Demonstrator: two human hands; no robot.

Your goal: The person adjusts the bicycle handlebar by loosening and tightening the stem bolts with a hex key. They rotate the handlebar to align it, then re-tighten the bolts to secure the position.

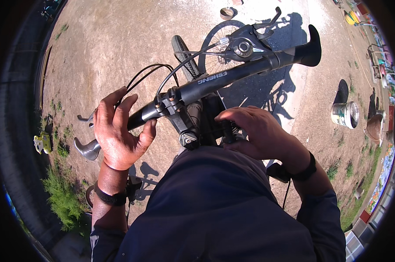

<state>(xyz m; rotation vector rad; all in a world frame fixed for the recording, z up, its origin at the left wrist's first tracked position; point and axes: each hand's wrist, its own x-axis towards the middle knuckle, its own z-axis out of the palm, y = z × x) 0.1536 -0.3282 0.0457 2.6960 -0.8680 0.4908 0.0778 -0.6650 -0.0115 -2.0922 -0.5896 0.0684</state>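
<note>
A bicycle handlebar [213, 82] runs slantwise before me, its stem [181, 122] clamped at the middle. Spread beside the bar's left half, my left hand [118, 131] has its fingers apart and holds nothing; whether it touches the bar is unclear. My right hand [254, 132] curls its fingers and thumb around a dark, ridged cylindrical part [228, 131] behind the stem. On the bar's right half sit a brake lever and shifter unit [245, 47] and a black grip [310, 49]. The left grip [87, 149] shows past my left hand.
Below the bar is the front tyre [186, 60], with black cables [148, 70] looping above it. A white bucket [345, 114] stands on the dirt at right. A yellow object [42, 143] and a green bush [61, 196] are at left. A round ring-like object [227, 13] lies ahead.
</note>
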